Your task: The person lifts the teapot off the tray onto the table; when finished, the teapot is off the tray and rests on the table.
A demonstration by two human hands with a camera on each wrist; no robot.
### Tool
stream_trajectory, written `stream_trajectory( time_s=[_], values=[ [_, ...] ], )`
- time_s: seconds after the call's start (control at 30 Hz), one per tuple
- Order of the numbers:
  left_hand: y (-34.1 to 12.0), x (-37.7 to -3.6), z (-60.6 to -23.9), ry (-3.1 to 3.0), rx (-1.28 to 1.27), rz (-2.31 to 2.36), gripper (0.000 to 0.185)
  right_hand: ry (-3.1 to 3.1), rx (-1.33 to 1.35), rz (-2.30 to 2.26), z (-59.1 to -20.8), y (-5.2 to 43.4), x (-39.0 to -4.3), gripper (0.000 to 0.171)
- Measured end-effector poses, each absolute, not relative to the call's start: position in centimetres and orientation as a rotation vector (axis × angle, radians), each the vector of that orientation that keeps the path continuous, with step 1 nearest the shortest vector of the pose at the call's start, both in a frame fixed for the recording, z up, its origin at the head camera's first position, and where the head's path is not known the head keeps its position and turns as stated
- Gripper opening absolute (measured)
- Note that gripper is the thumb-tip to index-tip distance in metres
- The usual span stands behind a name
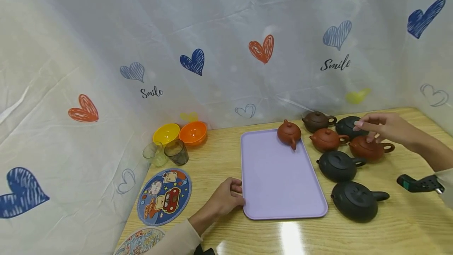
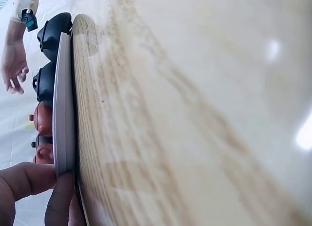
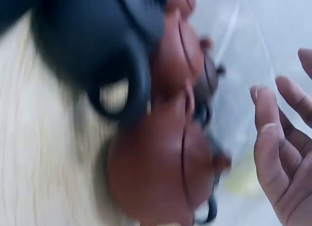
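My right hand (image 1: 383,128) hovers with loose, slightly bent fingers just above a reddish-brown teapot (image 1: 369,148), at about two o'clock from the middle of the wooden table (image 1: 219,160). From the head view I cannot tell whether the fingertips touch its lid. The right wrist view shows those fingers (image 3: 273,138) spread and apart from the pot (image 3: 161,187), holding nothing.

My left hand (image 1: 226,198) grips the near left edge of a lilac tray (image 1: 279,176), thumb on top, at about seven o'clock. The left wrist view shows the thumb and a finger (image 2: 29,182) pinching the thin rim of the tray (image 2: 63,113) against the table edge, which the head view cannot show.

One reddish-brown teapot (image 1: 289,133) sits on the tray's far right corner, spout toward me. To the right of the tray, off it, stand six more teapots: a dark brown one (image 1: 317,121) at the back, a black one (image 1: 348,126) beside it, a reddish one (image 1: 327,139) in front, then the one under my hand, a black one (image 1: 339,165) nearer, and the largest black one (image 1: 357,200) nearest me.

At ten o'clock sit a yellow bowl (image 1: 166,133), an orange bowl (image 1: 192,132) and two glass cups (image 1: 170,152). A round cartoon mat (image 1: 164,196) lies at eight o'clock. A white curtain printed with hearts (image 1: 226,50) hangs behind the table.
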State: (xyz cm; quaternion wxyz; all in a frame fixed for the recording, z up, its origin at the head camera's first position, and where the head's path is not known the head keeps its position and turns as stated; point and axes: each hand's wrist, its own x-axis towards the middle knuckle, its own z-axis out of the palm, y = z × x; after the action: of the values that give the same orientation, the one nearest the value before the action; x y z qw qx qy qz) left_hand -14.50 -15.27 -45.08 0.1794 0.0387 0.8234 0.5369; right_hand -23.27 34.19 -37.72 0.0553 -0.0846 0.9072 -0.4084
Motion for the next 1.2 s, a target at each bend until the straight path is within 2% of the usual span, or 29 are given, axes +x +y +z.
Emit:
stream_trajectory(
  time_s=[0.3, 0.53, 0.9, 1.2],
  values=[
    [-15.3, -14.6, -45.2, 2.328, 0.106, 1.511, 0.057, 2.615, -0.295, -1.255, -36.2, 26.3, -24.2, 0.045],
    [-15.3, -14.8, -45.4, 2.323, 0.114, 1.512, 0.057, 2.588, -0.268, -1.221, -36.7, 21.9, -25.9, 0.046],
    [-15.2, -14.6, -45.3, 2.317, 0.112, 1.514, 0.057, 2.452, -0.25, -1.17, -37.4, 19.1, -28.0, 0.086],
    [-15.2, -14.7, -45.2, 2.314, 0.098, 1.526, 0.058, 2.409, -0.273, -1.155, -38.1, 18.2, -29.1, 0.087]
  ],
)
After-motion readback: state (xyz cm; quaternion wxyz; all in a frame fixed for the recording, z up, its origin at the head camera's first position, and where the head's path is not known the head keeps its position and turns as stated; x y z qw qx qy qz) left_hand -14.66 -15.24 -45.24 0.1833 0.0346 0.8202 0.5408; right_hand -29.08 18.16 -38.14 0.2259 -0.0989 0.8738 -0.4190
